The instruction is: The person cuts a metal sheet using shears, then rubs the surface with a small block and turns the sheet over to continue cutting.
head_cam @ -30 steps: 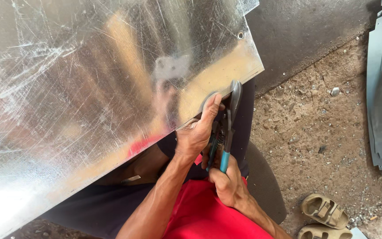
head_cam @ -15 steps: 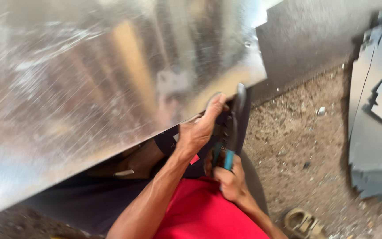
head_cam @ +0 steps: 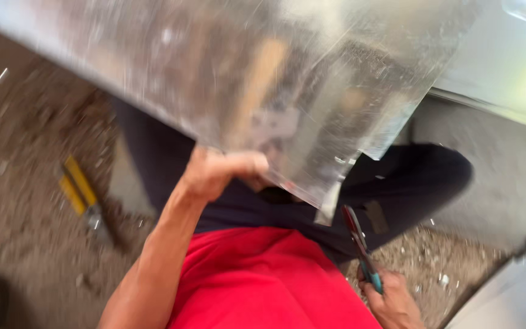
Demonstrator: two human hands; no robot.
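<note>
While hand-gripped, scratched shiny metal sheet [head_cam: 263, 79]

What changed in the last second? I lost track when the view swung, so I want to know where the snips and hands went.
The snips have come off the sheet edge and dropped lower, held in the right hand. The left hand has let go of the snips and now grips the sheet's lower edge. The sheet has swung up across the view. It stays over the lap; a yellow-handled tool now shows on the ground.
</note>
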